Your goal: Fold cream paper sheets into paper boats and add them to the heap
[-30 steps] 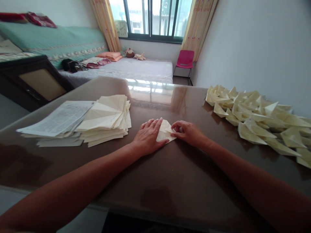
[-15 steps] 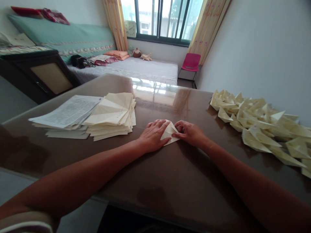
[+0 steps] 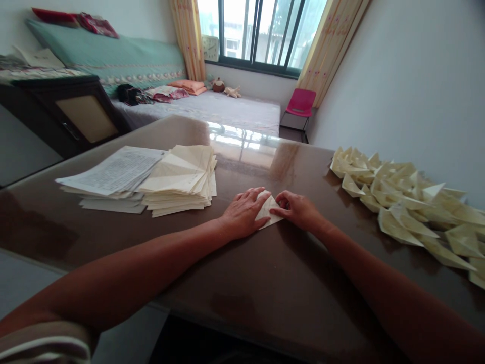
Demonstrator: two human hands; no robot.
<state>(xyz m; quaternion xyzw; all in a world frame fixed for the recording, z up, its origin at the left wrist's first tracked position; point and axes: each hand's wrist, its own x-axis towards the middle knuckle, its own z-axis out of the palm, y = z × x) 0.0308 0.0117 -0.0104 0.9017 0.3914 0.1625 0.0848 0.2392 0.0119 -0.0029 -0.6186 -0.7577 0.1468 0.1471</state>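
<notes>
A small folded sheet of cream paper (image 3: 271,218) lies on the glossy brown table (image 3: 227,273), its visible part coming to a point on the right. Flat across its left side rests my left hand (image 3: 245,212), fingers stretched out and thumb apart, covering part of the sheet. My right hand (image 3: 297,210) pinches the paper's right corner between thumb and curled fingers; the fingertips are partly hidden. Left of my hands sits a stack of creased cream sheets (image 3: 182,174). Many folded cream paper boats (image 3: 401,192) are heaped at the right.
Printed white sheets (image 3: 113,169) overlap the cream stack's left side. Beyond the table are a bed (image 3: 235,108), a pink chair (image 3: 301,102) and a dark cabinet (image 3: 87,114). A white wall (image 3: 409,76) runs along the right, behind the heaped paper.
The view has shifted slightly, so most of the room appears a little farther right. Both hands stay on the folded paper in nearly the same pose.
</notes>
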